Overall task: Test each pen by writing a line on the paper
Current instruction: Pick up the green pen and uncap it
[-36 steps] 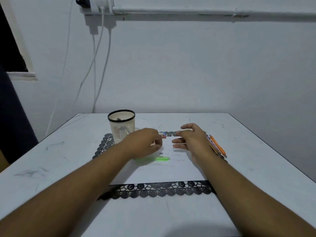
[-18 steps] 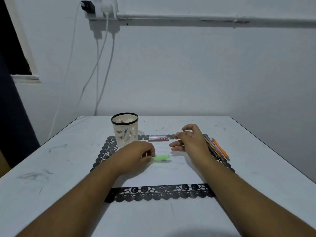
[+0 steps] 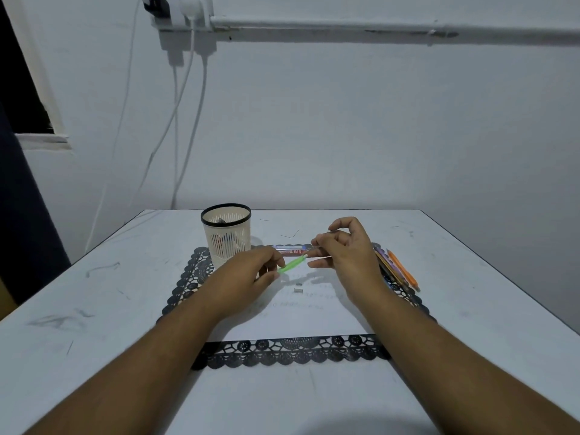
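Green pen pinched at near end by left hand, lifted over paper, long axis slanting up-right toward right hand, fingers curled, seemingly touching far tip, likely the cap. Exact grip unclear.

A white tabletop (scuffed with grey marks) stands against a plain pale wall. High on the wall runs a horizontal white conduit, ending at a socket block from which white cables hang down behind the tabletop. At the left edge is a dark window opening with a white sill. The light is dim and bluish.
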